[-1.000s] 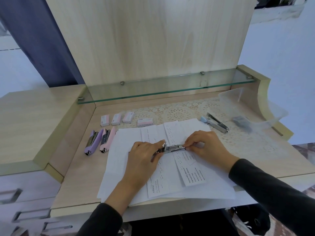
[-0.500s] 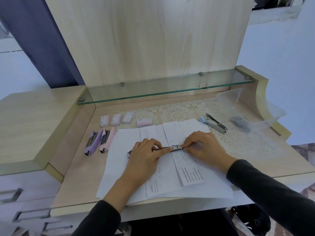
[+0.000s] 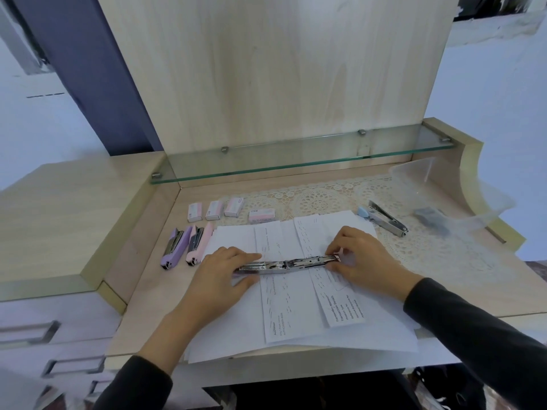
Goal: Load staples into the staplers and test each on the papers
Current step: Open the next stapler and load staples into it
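A stapler [image 3: 288, 264] lies swung open flat on the papers [image 3: 299, 306], its metal channel facing up. My left hand [image 3: 222, 276] holds its left end down against the paper. My right hand [image 3: 359, 255] pinches its right end, where a bit of pink shows. A purple stapler [image 3: 175, 247] and a pink stapler [image 3: 199, 245] lie side by side left of the papers. A blue-ended stapler [image 3: 383, 218] lies open on the lace mat at the right. Several small staple boxes [image 3: 217, 210] stand in a row behind the papers.
A clear plastic tub [image 3: 453, 199] with a dark object inside sits at the far right. A glass shelf [image 3: 296, 161] runs along the back above the desk. Drawers are at the lower left. The papers overhang the desk's front edge.
The stapler has been swung fully open and now lies flat and stretched out. My left hand slid left along it to the far end; my right hand stays at the right end.
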Demonstrator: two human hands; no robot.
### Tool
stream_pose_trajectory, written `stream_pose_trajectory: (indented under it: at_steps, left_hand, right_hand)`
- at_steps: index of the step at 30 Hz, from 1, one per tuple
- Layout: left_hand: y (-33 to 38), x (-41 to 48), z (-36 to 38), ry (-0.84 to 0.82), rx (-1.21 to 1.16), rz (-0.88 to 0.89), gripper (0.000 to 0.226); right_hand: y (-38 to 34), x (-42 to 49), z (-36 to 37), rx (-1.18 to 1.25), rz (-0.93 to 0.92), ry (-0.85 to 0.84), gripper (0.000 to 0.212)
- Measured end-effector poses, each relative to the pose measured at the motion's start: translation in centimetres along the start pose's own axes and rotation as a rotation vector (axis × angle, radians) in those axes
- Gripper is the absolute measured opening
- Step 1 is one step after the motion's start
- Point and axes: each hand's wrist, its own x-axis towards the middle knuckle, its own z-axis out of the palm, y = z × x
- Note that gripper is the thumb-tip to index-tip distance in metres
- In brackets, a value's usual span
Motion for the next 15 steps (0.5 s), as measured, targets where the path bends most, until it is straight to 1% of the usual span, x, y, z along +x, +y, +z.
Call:
stream_pose_trajectory:
  at_steps: [5,6,8,11,13,15]
  left_hand:
    - [0.0,0.1,-0.7,0.052,-0.178,-0.059,0.025]
    - [0.2,0.3,-0.9,0.070,-0.211,-0.083,0.022]
    - [0.8,0.5,-1.3,0.105,-0.285,-0.133,0.024]
    - [2.1,1.0,-1.9,0.111,-0.398,-0.166,0.025]
    - [2.8,1.3,-2.0,0.093,-0.467,-0.181,0.026]
    - [3.6,1.7,-2.0,0.078,-0.534,-0.214,0.026]
  right_hand:
    - [-0.5,0.3,-0.2,-0.006,-0.001,-0.051,0.012]
    - [-0.6,0.3,-0.3,-0.004,0.006,-0.067,0.012]
    - [-1.0,0.4,-0.3,0.055,0.016,-0.081,0.014]
    - [-1.8,0.5,-0.6,0.261,0.023,-0.033,0.017]
    - [-2.5,0.7,-0.9,0.441,0.053,0.005,0.013]
    - [-3.4,0.9,-1.3,0.661,0.063,-0.020,0.017]
